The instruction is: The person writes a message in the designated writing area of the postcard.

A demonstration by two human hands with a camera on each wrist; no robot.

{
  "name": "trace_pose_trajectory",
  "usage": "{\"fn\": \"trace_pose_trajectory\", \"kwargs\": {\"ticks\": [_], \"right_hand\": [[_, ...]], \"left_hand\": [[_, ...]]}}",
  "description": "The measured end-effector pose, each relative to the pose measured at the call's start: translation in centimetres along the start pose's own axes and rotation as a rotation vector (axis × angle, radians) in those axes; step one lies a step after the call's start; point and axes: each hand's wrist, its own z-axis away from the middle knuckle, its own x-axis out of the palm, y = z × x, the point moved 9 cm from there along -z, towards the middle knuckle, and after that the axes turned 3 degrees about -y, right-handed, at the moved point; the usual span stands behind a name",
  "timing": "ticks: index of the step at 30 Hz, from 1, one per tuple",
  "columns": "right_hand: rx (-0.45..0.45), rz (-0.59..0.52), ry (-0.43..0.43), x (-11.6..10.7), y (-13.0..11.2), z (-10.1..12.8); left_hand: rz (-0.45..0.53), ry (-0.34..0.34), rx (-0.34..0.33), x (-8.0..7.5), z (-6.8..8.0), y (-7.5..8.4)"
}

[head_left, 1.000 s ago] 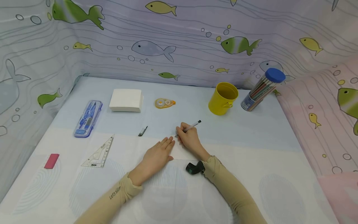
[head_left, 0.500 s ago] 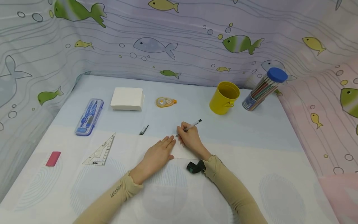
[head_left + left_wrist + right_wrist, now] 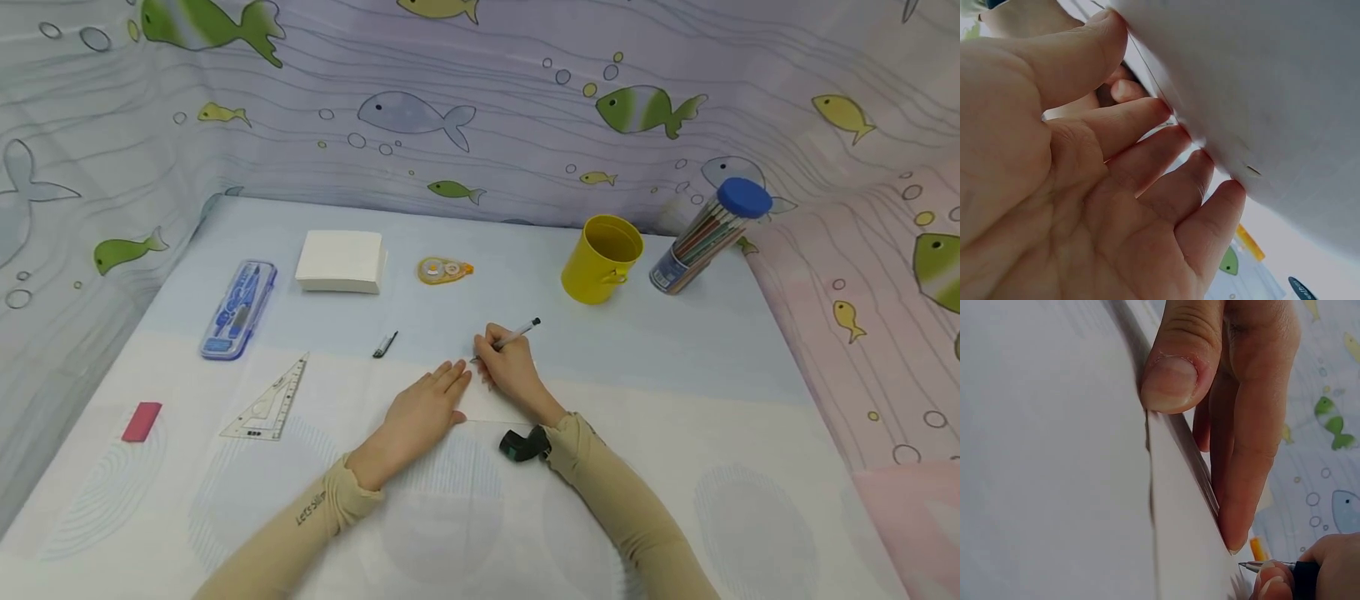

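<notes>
**Mia:** Where is the paper?

**Ben:** The small white card [image 3: 491, 406] lies flat on the table [image 3: 675, 375], right in front of the person, in the middle. Both hands are on it. Its long side runs left to right.

**Mia:** Which hand is closer to it?

**Ben:** Both touch it. The left hand [image 3: 420, 410] sits on the left part of the card. The right hand [image 3: 510, 375] is at the far edge, just beside the left fingertips.

**Mia:** What is the left hand doing?

**Ben:** It lies flat, with straight fingers [image 3: 1166, 156] pressing the card down. It grips nothing.

**Mia:** And the right hand?

**Ben:** Its fingers are curled round a pen [image 3: 517, 335]. The pen's tip [image 3: 1246, 565] points down and left, toward the far edge of the card, close to the left hand's fingertips. The back end of the pen tilts up and to the right. I cannot tell if the tip touches the card.

**Mia:** What else is on the table?

**Ben:** A pen cap [image 3: 384, 344] lies a little to the left of the hands. Farther back are a white stack of cards [image 3: 339, 262], an orange tape roller [image 3: 444, 270], a yellow cup [image 3: 600, 260] and a tube of pencils [image 3: 708, 237]. On the left are a blue case [image 3: 238, 309], a clear triangle ruler [image 3: 268, 402] and a pink eraser [image 3: 142, 421].
</notes>
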Motion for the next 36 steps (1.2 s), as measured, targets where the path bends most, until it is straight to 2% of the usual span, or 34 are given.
{"fn": "trace_pose_trajectory", "kwargs": {"ticks": [2,9,16,20,36], "right_hand": [[0.012,0.003,-0.004,0.0,-0.3,0.0],[0.001,-0.004,-0.029,-0.3,-3.6,1.1],[0.01,0.007,-0.032,0.1,-0.3,0.1],[-0.019,0.014,-0.026,0.2,-0.1,0.0],[-0.013,0.019,-0.01,0.1,-0.2,0.1]], "left_hand": [[0.002,-0.001,-0.001,-0.1,0.0,0.0],[-0.006,-0.011,0.006,0.0,-0.1,0.0],[-0.025,-0.007,0.012,0.0,-0.1,0.1],[-0.022,0.005,0.019,-0.1,0.0,0.2],[-0.026,-0.005,0.015,0.0,0.0,0.2]]}}
